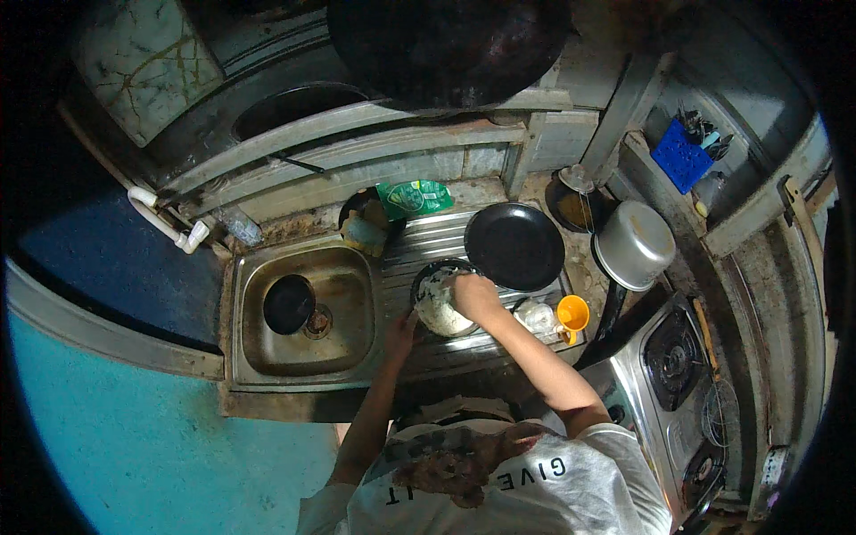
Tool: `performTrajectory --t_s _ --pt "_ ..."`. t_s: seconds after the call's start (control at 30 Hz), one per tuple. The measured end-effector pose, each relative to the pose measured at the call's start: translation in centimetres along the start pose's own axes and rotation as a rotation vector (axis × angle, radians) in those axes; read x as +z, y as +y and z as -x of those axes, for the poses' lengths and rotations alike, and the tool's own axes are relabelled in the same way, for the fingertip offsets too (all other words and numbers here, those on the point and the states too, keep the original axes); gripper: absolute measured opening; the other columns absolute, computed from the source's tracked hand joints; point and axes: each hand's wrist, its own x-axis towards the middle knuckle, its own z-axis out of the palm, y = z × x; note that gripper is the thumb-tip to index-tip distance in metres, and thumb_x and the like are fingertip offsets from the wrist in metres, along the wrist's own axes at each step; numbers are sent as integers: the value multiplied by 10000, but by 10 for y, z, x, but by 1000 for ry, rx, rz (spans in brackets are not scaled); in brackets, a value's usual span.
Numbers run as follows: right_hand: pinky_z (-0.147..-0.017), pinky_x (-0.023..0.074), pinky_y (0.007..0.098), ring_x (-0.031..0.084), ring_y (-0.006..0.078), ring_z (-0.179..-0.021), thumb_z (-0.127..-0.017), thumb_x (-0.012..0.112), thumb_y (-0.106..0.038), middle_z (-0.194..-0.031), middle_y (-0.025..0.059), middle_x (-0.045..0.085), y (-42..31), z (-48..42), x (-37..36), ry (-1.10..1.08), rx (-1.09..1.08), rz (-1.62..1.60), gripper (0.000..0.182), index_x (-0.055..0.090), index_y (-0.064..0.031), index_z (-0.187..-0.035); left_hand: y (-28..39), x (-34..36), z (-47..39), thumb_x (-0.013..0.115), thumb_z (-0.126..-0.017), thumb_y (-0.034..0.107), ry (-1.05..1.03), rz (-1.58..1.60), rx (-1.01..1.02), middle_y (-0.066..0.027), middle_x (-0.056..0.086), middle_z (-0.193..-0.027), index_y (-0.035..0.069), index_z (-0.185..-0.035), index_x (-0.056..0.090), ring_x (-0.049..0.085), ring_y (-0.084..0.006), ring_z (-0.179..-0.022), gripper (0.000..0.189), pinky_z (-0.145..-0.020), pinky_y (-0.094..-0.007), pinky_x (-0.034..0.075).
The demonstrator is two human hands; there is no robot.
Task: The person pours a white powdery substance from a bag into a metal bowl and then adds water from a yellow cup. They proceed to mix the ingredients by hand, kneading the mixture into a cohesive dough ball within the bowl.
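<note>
A dark-rimmed bowl (439,315) with a pale, whitish mixture in it stands on the ribbed steel drainboard (428,241). At the bowl's near left side, my left hand (401,332) grips the edge. My right hand (476,299) is curled over the right part of the bowl; whatever its fingers hold is hidden beneath it. Just behind, a round black pan (514,247) overlaps the drainboard's ribs. To the right of the bowl are a clear container (536,314) and an orange cup (573,311).
The steel sink (348,334) on the left holds a small black bowl (289,304). A green packet (418,198) lies at the back. An upturned aluminium pot (635,244) stands at right, near the gas stove (669,414). A large dark wok (455,53) hangs ahead.
</note>
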Motion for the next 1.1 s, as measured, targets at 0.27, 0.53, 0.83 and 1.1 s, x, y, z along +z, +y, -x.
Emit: performTrajectory --t_s 0.27,0.53,0.83,1.1 --pt "-693 498 363 610 281 -836 -758 451 -104 -872 157 625 -1 35 44 -146 -151 126 218 652 -74 -837 -69 4 -34 504 -827 451 129 -87 99 -139 610 -870 41 -1111 553 578 -233 -850 501 -762 -340 433" --pt "-735 473 417 592 369 -766 -635 490 -49 -795 235 597 41 -20 52 -329 -102 -158 377 649 -144 -963 -68 -1 -32 496 -828 465 89 -261 303 -140 601 -881 33 -1102 551 571 -246 -815 513 -736 -344 438" --pt "-738 466 418 592 355 -815 -665 555 -107 -839 223 603 16 -27 -8 -120 -80 -218 304 623 -65 -958 -14 5 -6 500 -853 403 14 107 3 -87 583 -891 31 -1139 510 565 -172 -773 470 -608 -281 504" --pt "-842 428 386 535 315 -1007 -803 445 -159 -1079 210 544 -1 0 37 -500 -87 -39 364 495 14 -1119 -97 -1 -45 531 -850 335 130 -45 63 -107 606 -853 -8 -1101 527 571 -159 -739 425 -624 -295 476"
